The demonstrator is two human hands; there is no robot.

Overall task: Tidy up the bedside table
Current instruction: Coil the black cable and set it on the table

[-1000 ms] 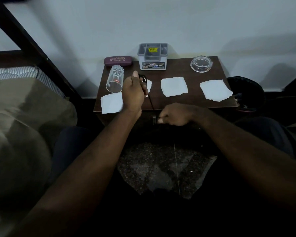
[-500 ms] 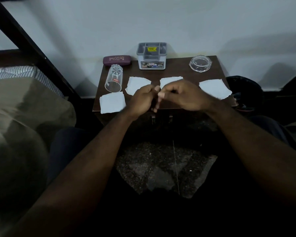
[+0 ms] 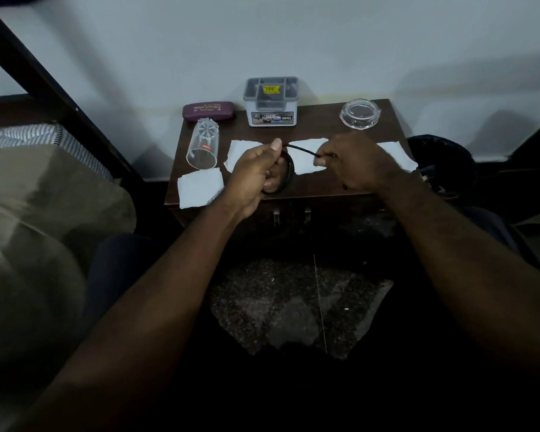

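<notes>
Nearest, both bare forearms reach forward over a dark speckled floor (image 3: 293, 307), with a bed (image 3: 28, 198) on the left. The hands are held above the front edge of the table (image 3: 321, 187), a little apart from each other.

The left hand (image 3: 256, 173) is curled round a black cable (image 3: 290, 171) wound into a small coil, with the thumb up on top. A short length of the cable runs from the coil across to the right hand (image 3: 353, 163), whose thumb and fingers pinch it near its end. So the cable is off the table, held by both hands.

White papers (image 3: 200, 187) lie flat on the table under and beside the hands: one at the front left corner, two partly hidden behind the hands, and one at the right edge. A clear glass (image 3: 201, 148) lies on its side at the left, its mouth toward the front.

Along the back stand a maroon case (image 3: 208, 109), a grey box (image 3: 272, 101) with compartments, and a clear dish (image 3: 359, 113). A dark bin (image 3: 443, 163) sits just beside the table on the right, and a pale wall (image 3: 293, 42) rises behind.
</notes>
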